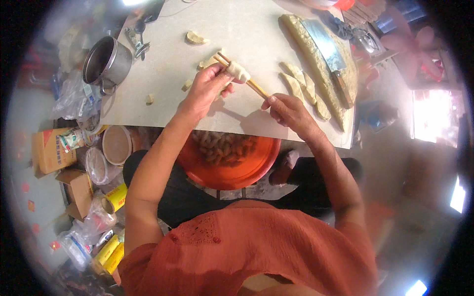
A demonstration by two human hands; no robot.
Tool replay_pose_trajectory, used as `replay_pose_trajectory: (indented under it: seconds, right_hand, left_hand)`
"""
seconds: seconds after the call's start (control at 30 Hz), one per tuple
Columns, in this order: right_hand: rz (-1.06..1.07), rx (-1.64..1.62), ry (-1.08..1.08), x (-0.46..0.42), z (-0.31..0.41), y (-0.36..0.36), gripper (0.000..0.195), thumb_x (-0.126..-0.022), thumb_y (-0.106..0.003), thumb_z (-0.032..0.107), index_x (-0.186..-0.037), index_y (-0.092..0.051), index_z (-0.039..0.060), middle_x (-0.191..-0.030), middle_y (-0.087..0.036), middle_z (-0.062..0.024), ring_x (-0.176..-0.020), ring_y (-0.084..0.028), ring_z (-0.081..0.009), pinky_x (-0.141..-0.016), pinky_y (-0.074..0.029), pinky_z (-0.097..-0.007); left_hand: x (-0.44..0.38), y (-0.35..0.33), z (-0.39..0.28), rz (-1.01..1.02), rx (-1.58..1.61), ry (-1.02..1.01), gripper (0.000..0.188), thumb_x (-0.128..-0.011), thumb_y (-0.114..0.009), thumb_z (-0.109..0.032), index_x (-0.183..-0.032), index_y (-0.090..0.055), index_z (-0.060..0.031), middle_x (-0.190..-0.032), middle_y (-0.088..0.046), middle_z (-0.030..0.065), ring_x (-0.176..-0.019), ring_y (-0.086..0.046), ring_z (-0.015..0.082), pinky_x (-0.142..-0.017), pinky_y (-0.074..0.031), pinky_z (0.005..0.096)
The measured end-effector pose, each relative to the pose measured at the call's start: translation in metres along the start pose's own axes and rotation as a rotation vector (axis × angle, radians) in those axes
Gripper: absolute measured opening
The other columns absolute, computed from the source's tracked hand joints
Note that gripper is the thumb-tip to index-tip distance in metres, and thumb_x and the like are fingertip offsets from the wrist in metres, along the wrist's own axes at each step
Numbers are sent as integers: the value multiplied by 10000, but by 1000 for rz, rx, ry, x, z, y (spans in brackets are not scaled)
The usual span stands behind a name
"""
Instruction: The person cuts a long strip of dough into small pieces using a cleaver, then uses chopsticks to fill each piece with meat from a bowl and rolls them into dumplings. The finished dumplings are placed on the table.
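My left hand (207,85) holds a small roll of pale dough (238,71) that is wrapped around a pair of wooden chopsticks (258,88). Their near ends are gripped in my right hand (289,111). Beneath and behind my left fingers lies a piece of dough (207,63), partly hidden. To the right, several cut dough strips (296,83) rest beside a long slab of dough (311,55). A cleaver with a wooden handle (326,46) lies on that slab. Smaller dough pieces, one of them a curved piece (197,37), are on the pale tabletop (255,29).
At the table's left edge stands a metal pot (107,63), with utensils (137,40) near it. An orange-red basin (229,177) with many small pieces inside sits below the table's front edge, between my legs. Cardboard boxes (53,150), lidded tubs (116,145) and plastic bags crowd the left floor.
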State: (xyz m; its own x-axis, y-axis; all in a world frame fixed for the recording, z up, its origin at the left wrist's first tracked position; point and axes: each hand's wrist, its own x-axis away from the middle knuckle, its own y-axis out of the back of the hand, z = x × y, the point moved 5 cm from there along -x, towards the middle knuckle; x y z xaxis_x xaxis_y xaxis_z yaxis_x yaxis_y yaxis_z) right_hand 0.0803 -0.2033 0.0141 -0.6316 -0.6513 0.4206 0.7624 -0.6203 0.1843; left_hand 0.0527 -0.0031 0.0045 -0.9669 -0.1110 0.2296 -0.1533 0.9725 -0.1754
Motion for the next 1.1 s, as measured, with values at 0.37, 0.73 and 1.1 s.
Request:
replay_pose_trajectory:
  seconds: [0.37,0.73,1.1]
  right_hand:
    - [22,-34,19,-3,3,-8,460,-962,-413,452,-928,-614,40,-604,-437,36,-537,-392,-64,-472,-337,-223]
    - [105,-33,-31,-1,-6,-21,481,-954,-415,470,-872,-594,31,-609,-460,14,-537,-443,-76,-478,-377,-239]
    - [168,0,-147,2,4,-26,430,-940,-477,422,-838,-576,16,-608,-504,-18,-496,-477,-96,-468,-410,-253]
  left_hand:
    - [3,2,-2,51,137,36,284,-906,-424,-59,-1170,-526,-42,-1070,-622,113,-667,-479,36,-577,-404,156]
    - [2,3,0,171,207,52,293,-906,-446,-70,-1188,-519,-36,-1126,-610,106,-661,-495,54,-543,-391,167]
    - [3,-6,6,222,285,95,291,-871,-442,-21,-1147,-530,2,-1116,-608,150,-618,-484,68,-525,-379,186]
